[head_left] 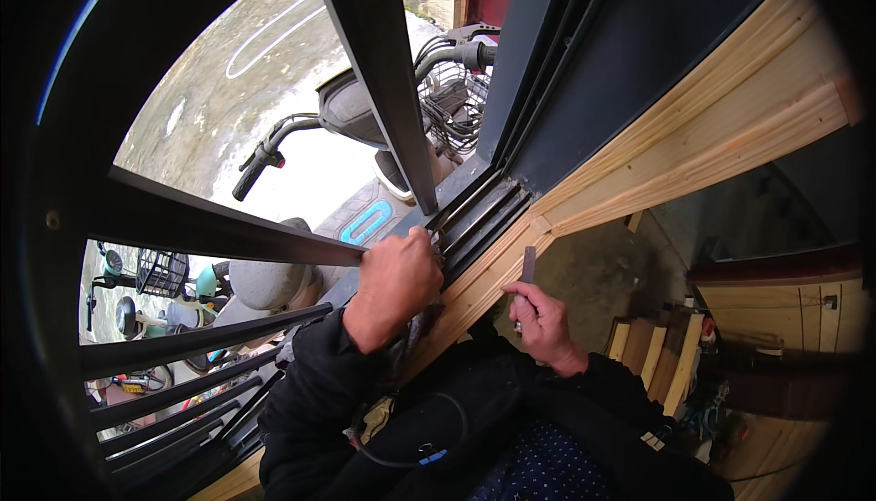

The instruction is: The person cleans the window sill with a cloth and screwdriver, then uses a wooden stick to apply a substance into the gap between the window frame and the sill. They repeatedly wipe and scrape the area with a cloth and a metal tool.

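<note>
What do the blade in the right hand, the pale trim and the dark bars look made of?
The blade in the right hand looks like metal: dull grey, thin and straight-edged. The trim looks like bare wood, with tan colour, grain lines and a small knot. The bars are probably metal with a smooth dark coating, given their faint sheen; plastic remains possible.

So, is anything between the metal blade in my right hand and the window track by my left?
Yes: in this view, the wooden trim runs between the metal blade in your right hand and the dark track by your left hand.
</note>
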Demonstrator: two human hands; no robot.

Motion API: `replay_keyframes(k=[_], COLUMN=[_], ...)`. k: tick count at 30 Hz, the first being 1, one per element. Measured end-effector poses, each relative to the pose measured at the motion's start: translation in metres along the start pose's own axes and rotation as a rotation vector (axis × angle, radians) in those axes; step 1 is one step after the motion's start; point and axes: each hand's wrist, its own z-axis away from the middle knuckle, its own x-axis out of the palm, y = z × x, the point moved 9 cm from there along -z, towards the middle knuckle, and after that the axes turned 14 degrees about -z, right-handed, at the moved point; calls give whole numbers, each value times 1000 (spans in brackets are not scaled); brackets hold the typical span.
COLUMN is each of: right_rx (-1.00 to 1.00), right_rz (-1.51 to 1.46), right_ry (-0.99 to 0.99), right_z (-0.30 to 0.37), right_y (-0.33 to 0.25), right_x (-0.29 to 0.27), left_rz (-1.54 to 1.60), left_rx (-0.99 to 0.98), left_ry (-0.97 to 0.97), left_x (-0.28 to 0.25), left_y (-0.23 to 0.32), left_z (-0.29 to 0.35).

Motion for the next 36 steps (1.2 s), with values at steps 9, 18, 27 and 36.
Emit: replay_keyframes(k=[9,18,27,36], right_rx=[8,-1,-7,-6], right_rz=[-45,-46,-24,-12], right_ry=[-30,-36,-36,-54], right_z=[-7,-11,-11,-15], right_y=[0,2,5,3], right_x=[-8,-14,-18,-12], left_rz=[-81,-21,-152,-147], left_rx=[-26,-65,-67,-44], left_ry=[19,-30,151,131], left_x=[-7,7,9,10], left_y=[12,-2,-1,0], left_z=[-15,-17,-13,-22])
